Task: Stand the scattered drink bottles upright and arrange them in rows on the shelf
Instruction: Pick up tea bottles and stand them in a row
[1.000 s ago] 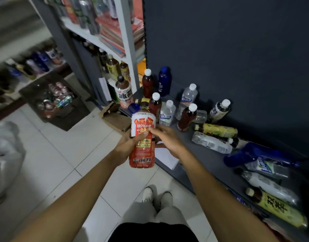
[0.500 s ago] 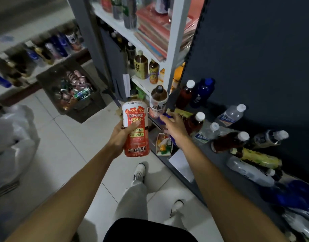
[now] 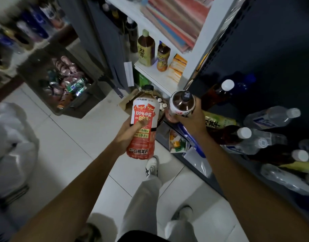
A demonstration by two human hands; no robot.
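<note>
While the left hand (image 3: 127, 135) grips one red-labelled bottle (image 3: 143, 126), the right hand (image 3: 192, 119), previously empty, now grips one brown bottle (image 3: 182, 103) beside it.

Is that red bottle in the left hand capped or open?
Capped: the red bottle, gripped by the left hand, shows a dark cap on top.

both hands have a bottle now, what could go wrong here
Both hands are full: the left hand holds the red bottle and the right hand the brown bottle, so neither is free to steady anything.

The dark shelf is crowded with tilted and lying bottles; setting one down could knock the white-capped bottle.

The right grip looks to be on one side only, so the bottle might slip.
</note>
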